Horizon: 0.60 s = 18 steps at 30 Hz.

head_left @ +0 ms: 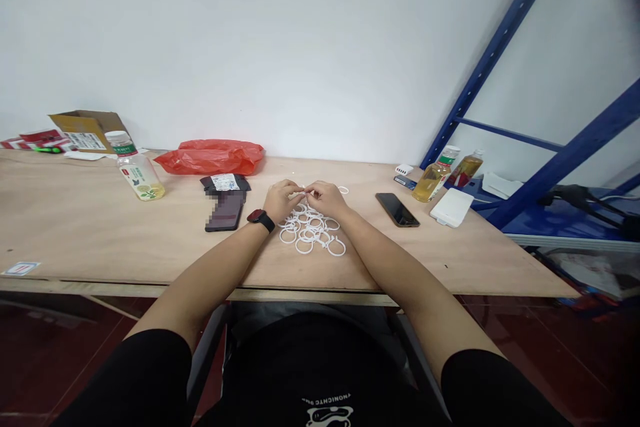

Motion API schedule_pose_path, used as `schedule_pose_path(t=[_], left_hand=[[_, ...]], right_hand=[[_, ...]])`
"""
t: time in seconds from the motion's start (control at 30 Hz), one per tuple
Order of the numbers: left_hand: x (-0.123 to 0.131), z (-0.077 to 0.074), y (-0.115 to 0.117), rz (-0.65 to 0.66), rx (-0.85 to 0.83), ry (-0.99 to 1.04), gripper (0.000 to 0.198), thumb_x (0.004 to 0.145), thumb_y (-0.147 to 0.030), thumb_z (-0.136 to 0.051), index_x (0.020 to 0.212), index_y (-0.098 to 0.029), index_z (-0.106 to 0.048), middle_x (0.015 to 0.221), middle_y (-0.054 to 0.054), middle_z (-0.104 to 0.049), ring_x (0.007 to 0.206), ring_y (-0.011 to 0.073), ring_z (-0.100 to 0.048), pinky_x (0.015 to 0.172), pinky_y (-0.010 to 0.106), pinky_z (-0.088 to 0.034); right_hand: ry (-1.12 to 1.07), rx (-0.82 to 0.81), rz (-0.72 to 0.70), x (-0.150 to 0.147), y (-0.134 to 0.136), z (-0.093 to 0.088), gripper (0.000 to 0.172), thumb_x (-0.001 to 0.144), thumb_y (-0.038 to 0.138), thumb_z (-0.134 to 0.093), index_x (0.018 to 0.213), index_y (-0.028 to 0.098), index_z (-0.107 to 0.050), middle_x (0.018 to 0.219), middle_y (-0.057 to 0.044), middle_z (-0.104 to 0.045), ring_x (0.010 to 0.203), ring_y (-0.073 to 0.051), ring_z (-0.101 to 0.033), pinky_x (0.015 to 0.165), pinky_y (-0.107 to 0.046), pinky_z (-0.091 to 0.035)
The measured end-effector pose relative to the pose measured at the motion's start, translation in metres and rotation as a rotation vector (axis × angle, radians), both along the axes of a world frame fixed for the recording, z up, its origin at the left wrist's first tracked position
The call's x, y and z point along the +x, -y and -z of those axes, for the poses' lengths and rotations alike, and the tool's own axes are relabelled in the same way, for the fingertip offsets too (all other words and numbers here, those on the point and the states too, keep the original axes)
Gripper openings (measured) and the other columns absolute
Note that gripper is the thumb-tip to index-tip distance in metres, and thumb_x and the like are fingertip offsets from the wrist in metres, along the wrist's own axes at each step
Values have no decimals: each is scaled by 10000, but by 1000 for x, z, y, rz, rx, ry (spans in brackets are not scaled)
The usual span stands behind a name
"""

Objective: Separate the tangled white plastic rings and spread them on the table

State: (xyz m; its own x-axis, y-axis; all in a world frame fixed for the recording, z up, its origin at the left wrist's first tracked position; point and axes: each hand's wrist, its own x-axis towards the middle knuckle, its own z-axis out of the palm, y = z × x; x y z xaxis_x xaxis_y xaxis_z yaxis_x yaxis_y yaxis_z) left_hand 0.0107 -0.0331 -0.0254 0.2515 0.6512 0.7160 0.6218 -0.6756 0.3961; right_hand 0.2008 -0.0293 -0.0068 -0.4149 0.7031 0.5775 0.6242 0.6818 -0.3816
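Observation:
Several white plastic rings (304, 246) lie in a loose heap on the wooden table, some overlapping, with small knobs on their bands. Just beyond the heap my left hand (282, 201) and my right hand (324, 199) meet, fingertips nearly touching. Both are closed in a pinch on a small white piece, seemingly one of these rings, mostly hidden by the fingers. A single white ring (343, 190) lies apart, behind my right hand. A black watch (261, 218) is on my left wrist.
Left of my hands are a dark phone (226, 211), a black packet (225, 183), a red plastic bag (210, 157), a drink bottle (140, 173) and a cardboard box (90, 130). To the right lie another phone (397, 209), a bottle (434, 180) and a white case (451, 207), beside blue shelving (493, 40).

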Motion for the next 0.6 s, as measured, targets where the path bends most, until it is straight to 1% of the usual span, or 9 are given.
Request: schedule_pose_path(t=[0.13, 0.23, 0.43, 0.6], left_hand=[[-1, -2, 0, -6, 20, 6, 159, 869, -326, -665, 915, -212, -767, 893, 60, -712, 818, 182, -642, 801, 329, -499], [0, -4, 1, -27, -13, -3, 170, 870, -345, -669, 886, -204, -763, 863, 59, -731, 788, 183, -645, 797, 334, -500], [0, -7, 3, -32, -75, 4, 298, 909, -449, -602, 856, -204, -762, 839, 70, -745, 772, 188, -659, 776, 332, -510], [-1, -6, 2, -19, -62, -8, 317, 913, -466, -589, 844, -202, -749, 824, 65, -737, 772, 185, -657, 772, 326, -507]], right_hand=[[-94, -102, -4, 0, -2, 1, 205, 854, 233, -576, 944, 197, -757, 865, -35, -738, 724, -132, -637, 724, -238, -476], [-130, -138, 1, 1, -3, 1, 197, 851, 246, -598, 943, 207, -768, 883, -34, -749, 750, -139, -654, 735, -244, -485], [-72, -91, -19, 2, -2, -1, 184, 881, 247, -593, 955, 213, -758, 923, -38, -750, 816, -147, -659, 777, -249, -478], [-3, -52, -37, 3, -2, -2, 187, 900, 246, -569, 967, 205, -739, 942, -46, -738, 864, -157, -649, 808, -255, -466]])
